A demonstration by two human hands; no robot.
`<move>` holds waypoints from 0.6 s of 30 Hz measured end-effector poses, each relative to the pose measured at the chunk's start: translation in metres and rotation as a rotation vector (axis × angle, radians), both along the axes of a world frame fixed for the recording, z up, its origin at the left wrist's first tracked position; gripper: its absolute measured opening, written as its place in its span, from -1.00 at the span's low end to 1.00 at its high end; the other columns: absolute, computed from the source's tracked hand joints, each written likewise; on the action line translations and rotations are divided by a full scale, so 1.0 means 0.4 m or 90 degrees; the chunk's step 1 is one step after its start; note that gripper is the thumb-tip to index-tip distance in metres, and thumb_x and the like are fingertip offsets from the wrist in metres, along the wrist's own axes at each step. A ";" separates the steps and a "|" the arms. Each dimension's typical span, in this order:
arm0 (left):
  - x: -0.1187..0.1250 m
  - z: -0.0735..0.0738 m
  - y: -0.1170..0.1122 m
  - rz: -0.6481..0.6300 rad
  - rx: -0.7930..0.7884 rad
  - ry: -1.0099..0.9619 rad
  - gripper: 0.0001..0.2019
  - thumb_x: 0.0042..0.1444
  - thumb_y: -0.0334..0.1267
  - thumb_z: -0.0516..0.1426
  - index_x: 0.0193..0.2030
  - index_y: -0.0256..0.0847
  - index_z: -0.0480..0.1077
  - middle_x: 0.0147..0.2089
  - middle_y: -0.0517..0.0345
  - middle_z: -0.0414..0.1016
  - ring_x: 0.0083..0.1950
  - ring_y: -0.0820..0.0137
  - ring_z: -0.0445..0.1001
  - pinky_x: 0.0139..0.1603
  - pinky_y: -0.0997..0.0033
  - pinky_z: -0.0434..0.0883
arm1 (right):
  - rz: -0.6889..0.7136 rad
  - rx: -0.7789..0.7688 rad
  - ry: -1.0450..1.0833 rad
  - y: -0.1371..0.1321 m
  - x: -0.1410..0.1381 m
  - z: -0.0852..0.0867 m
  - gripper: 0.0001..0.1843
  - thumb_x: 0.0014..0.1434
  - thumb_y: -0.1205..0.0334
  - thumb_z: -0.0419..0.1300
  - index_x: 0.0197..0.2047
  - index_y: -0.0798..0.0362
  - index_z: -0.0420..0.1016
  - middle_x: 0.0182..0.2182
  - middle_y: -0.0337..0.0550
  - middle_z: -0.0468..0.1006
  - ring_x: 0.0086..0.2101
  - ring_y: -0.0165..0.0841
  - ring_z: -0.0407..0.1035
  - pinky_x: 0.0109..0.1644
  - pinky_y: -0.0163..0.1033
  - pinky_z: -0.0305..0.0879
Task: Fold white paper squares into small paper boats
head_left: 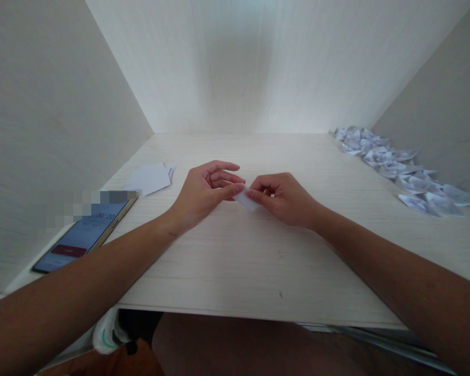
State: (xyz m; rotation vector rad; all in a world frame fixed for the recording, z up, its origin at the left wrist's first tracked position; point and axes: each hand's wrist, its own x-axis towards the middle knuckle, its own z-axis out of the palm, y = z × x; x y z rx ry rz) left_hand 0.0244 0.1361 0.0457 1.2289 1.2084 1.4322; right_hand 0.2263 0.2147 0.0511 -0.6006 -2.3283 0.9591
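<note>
paper piece (249, 202), one; in left fingers (232, 191), right fingers (260, 197); one phone (89, 228)

Phone (86, 230) on bench (219, 277), left; sheets (149, 178) behind it; folded papers (391, 163) along right wall (434, 99); paper piece (248, 200) between left hand (209, 188) and right hand (281, 199).

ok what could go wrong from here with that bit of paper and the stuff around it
The small white paper might slip or crease crookedly, since the right hand pinches it at the fingertips.

The left forearm appears right next to the phone, so a shift to that side could nudge it.

The folded paper pieces sit crowded along the right side; a careless sweep could scatter them.
</note>
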 end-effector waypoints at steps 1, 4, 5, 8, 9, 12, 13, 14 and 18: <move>0.002 0.000 0.000 0.000 -0.003 -0.001 -0.53 -0.07 -0.22 0.53 -0.02 -0.25 0.58 -0.28 0.09 0.73 -0.28 0.33 0.70 -0.24 0.39 0.61 | 0.005 -0.002 -0.011 -0.001 0.000 0.000 -0.70 0.30 0.13 0.24 -0.44 0.07 0.54 -0.58 -0.29 0.46 -0.49 -0.44 0.25 -0.34 -0.26 0.10; 0.008 0.003 -0.001 0.008 -0.001 -0.011 -0.55 -0.10 -0.25 0.53 -0.06 -0.27 0.58 -0.34 0.10 0.72 -0.32 0.34 0.68 -0.22 0.37 0.60 | 0.013 -0.009 -0.021 -0.001 0.001 0.001 -0.70 0.29 0.13 0.24 -0.45 0.07 0.54 -0.60 -0.31 0.44 -0.51 -0.44 0.24 -0.34 -0.27 0.09; 0.011 0.004 -0.001 0.011 -0.001 -0.016 -0.56 -0.10 -0.26 0.53 -0.07 -0.27 0.58 -0.32 0.10 0.72 -0.30 0.34 0.68 -0.20 0.37 0.60 | 0.012 -0.009 -0.018 0.000 0.001 0.001 -0.68 0.29 0.12 0.25 -0.46 0.07 0.54 -0.60 -0.31 0.43 -0.51 -0.45 0.23 -0.34 -0.26 0.10; 0.016 0.005 0.000 0.008 -0.012 -0.027 -0.51 -0.12 -0.26 0.53 -0.03 -0.26 0.56 -0.29 0.11 0.72 -0.28 0.35 0.68 -0.23 0.37 0.61 | 0.001 -0.004 -0.006 0.005 0.002 -0.001 -0.64 0.30 0.08 0.25 -0.49 0.08 0.52 -0.61 -0.31 0.41 -0.52 -0.45 0.20 -0.35 -0.26 0.09; 0.017 0.004 0.001 0.004 -0.016 -0.029 -0.48 -0.13 -0.26 0.54 -0.02 -0.26 0.55 -0.31 0.14 0.71 -0.30 0.36 0.66 -0.26 0.39 0.60 | -0.001 -0.004 -0.005 0.006 0.002 -0.001 -0.64 0.30 0.08 0.25 -0.49 0.08 0.52 -0.61 -0.31 0.41 -0.52 -0.45 0.20 -0.35 -0.26 0.09; 0.019 0.002 0.003 0.004 -0.025 -0.044 -0.42 -0.21 -0.28 0.56 -0.01 -0.28 0.54 -0.41 0.22 0.65 -0.40 0.44 0.58 -0.34 0.45 0.56 | 0.002 -0.013 -0.006 0.009 0.003 -0.004 -0.68 0.28 0.09 0.26 -0.46 0.08 0.55 -0.61 -0.31 0.42 -0.52 -0.45 0.21 -0.36 -0.26 0.09; 0.020 0.002 0.003 0.006 -0.029 -0.051 -0.40 -0.22 -0.28 0.57 0.00 -0.29 0.53 -0.43 0.23 0.64 -0.41 0.44 0.56 -0.35 0.45 0.55 | 0.003 -0.019 -0.006 0.010 0.003 -0.004 -0.68 0.29 0.09 0.26 -0.44 0.08 0.57 -0.60 -0.31 0.42 -0.52 -0.45 0.21 -0.36 -0.26 0.09; 0.022 0.004 0.003 0.009 -0.035 -0.059 -0.38 -0.23 -0.27 0.57 0.02 -0.28 0.52 -0.42 0.23 0.64 -0.41 0.44 0.56 -0.36 0.45 0.54 | 0.004 -0.023 -0.005 0.011 0.004 -0.004 -0.68 0.29 0.08 0.26 -0.43 0.08 0.57 -0.60 -0.30 0.43 -0.52 -0.45 0.22 -0.36 -0.26 0.09; 0.028 0.010 -0.001 0.014 -0.073 -0.077 -0.22 -0.22 -0.25 0.57 0.18 -0.28 0.46 -0.35 0.24 0.64 -0.37 0.43 0.55 -0.45 0.49 0.46 | 0.000 -0.018 0.002 0.017 0.007 -0.006 -0.65 0.30 0.04 0.27 -0.44 0.08 0.56 -0.60 -0.31 0.40 -0.52 -0.45 0.20 -0.37 -0.26 0.08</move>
